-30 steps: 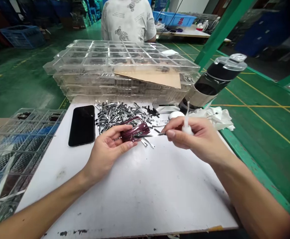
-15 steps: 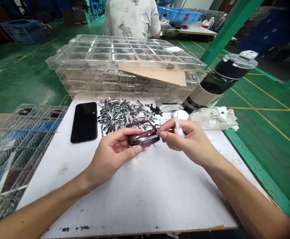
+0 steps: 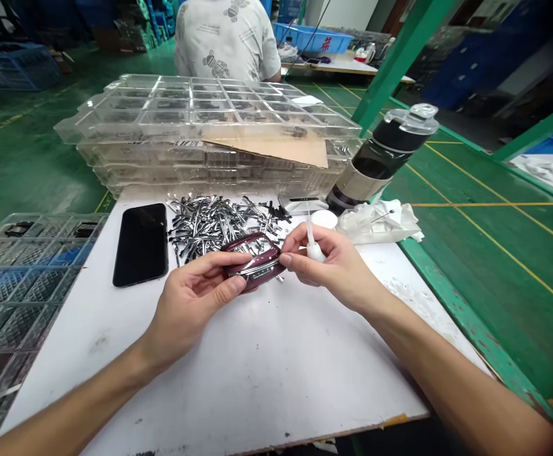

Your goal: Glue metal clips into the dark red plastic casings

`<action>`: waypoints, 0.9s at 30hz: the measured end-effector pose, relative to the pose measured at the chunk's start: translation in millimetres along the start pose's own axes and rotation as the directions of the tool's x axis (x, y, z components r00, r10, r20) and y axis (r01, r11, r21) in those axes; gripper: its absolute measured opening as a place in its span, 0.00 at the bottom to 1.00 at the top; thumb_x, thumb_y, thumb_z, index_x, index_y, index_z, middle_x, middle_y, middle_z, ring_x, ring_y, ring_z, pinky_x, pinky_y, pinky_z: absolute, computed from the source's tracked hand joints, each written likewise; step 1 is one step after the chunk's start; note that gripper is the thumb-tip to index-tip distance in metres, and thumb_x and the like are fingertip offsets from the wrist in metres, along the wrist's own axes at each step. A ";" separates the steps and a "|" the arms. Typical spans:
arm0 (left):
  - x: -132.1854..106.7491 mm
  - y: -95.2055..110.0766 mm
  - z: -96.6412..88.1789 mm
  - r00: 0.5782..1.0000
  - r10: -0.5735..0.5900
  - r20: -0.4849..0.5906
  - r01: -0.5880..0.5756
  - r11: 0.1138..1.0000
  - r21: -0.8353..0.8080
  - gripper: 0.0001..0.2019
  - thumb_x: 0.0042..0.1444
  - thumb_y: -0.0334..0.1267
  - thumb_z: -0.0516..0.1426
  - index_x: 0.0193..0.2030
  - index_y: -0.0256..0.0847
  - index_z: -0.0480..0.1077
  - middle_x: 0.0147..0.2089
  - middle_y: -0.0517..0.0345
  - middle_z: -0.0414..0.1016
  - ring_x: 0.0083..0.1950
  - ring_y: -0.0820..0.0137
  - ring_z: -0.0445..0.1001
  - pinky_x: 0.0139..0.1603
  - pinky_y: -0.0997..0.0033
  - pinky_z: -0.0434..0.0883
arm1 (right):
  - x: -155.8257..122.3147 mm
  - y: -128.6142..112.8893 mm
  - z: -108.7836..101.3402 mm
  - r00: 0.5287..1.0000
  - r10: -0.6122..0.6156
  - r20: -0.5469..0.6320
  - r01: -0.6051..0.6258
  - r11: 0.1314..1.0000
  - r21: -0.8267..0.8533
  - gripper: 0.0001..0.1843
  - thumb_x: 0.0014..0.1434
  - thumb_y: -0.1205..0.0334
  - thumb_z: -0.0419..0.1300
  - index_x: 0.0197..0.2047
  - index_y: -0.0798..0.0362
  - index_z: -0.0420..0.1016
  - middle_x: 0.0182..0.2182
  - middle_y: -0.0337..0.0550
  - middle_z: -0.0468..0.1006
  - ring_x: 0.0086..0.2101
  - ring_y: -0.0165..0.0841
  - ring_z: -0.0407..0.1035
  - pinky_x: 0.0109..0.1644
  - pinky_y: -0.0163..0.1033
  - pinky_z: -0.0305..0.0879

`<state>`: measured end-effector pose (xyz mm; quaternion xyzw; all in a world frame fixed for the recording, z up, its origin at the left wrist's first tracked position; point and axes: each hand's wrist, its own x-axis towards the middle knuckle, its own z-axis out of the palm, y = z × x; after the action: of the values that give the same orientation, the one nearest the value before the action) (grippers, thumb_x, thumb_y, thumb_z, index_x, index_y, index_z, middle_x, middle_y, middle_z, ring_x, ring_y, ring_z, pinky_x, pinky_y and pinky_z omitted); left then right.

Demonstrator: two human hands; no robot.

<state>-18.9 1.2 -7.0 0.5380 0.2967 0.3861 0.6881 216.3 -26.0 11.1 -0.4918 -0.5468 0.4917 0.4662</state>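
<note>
Fingers (image 3: 223, 258) and thumb of the person's left hand (image 3: 188, 301) are closed on a glossy maroon oblong shell (image 3: 263, 259) with a chrome strip, held above the white tabletop (image 3: 238, 367). At the shell's far end, the right hand (image 3: 340, 269) has thumb and forefinger pinched together; from where I stand, I can't tell whether they grip the strip's tip. That hand also keeps a small white bottle with a thin nozzle (image 3: 315, 253) tucked in its curled grasp. Just beyond lies a heap of slim chrome pieces (image 3: 214, 221), with a black smartphone (image 3: 140, 244) to its left. Stacked clear plastic compartment trays (image 3: 238, 118) stand behind, and a dark cylindrical drinking bottle (image 3: 375, 161) leans at their right.
</note>
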 end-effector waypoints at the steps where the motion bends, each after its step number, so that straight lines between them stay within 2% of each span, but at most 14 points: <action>1: -0.2 0.4 0.5 1.000 -0.010 -0.003 0.010 1.000 -0.006 0.10 0.62 0.33 0.64 0.50 0.46 0.80 0.52 0.59 0.82 0.52 0.66 0.81 0.56 0.68 0.81 | 0.1 -0.2 0.1 1.000 -0.002 0.004 0.002 1.000 -0.004 0.10 0.59 0.60 0.70 0.36 0.54 0.74 0.22 0.32 0.67 0.21 0.21 0.56 0.22 0.29 0.51; 7: -0.4 0.4 1.6 0.998 -0.054 -0.012 0.054 0.998 -0.014 0.09 0.64 0.35 0.62 0.50 0.45 0.80 0.51 0.57 0.83 0.51 0.65 0.82 0.56 0.67 0.80 | -0.2 -2.9 -3.8 0.995 0.059 0.080 -0.063 0.996 0.059 0.11 0.58 0.60 0.71 0.36 0.54 0.73 0.23 0.31 0.67 0.20 0.21 0.55 0.21 0.28 0.49; 12: 1.9 1.0 -0.2 1.000 0.001 -0.026 -0.001 1.000 0.008 0.10 0.63 0.34 0.63 0.50 0.44 0.80 0.51 0.55 0.83 0.52 0.64 0.81 0.58 0.62 0.79 | -1.6 -5.4 -7.2 0.972 0.149 0.184 -0.165 0.984 0.074 0.13 0.57 0.60 0.71 0.34 0.55 0.72 0.24 0.33 0.69 0.20 0.21 0.55 0.21 0.29 0.47; 18: 5.5 4.1 -4.4 0.996 0.088 -0.029 -0.083 0.988 0.130 0.12 0.59 0.32 0.66 0.50 0.46 0.80 0.50 0.57 0.83 0.51 0.67 0.82 0.57 0.68 0.79 | -1.2 -8.1 -10.6 0.967 0.149 0.206 -0.170 0.981 0.093 0.13 0.62 0.57 0.68 0.37 0.55 0.69 0.32 0.42 0.77 0.21 0.21 0.55 0.22 0.31 0.45; 23: 7.0 5.1 -5.6 0.994 0.112 -0.015 -0.107 0.973 0.206 0.15 0.56 0.33 0.68 0.50 0.43 0.80 0.50 0.54 0.83 0.51 0.64 0.82 0.57 0.66 0.79 | 0.2 -7.0 -13.3 0.962 0.154 0.224 -0.188 0.972 0.139 0.12 0.61 0.60 0.68 0.36 0.56 0.70 0.27 0.39 0.74 0.20 0.21 0.52 0.22 0.31 0.43; 27: 5.0 5.3 -4.2 0.993 0.113 0.012 -0.113 0.971 0.211 0.15 0.57 0.33 0.68 0.51 0.44 0.80 0.50 0.55 0.83 0.52 0.65 0.81 0.56 0.68 0.79 | -0.2 -4.7 -9.3 0.975 0.144 0.167 -0.163 0.981 0.108 0.11 0.60 0.60 0.69 0.36 0.56 0.72 0.28 0.39 0.75 0.20 0.21 0.54 0.22 0.31 0.45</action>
<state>-20.9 8.2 -2.9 0.6240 0.3049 0.3911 0.6039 225.2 -25.6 16.5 -0.4628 -0.5115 0.5960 0.4110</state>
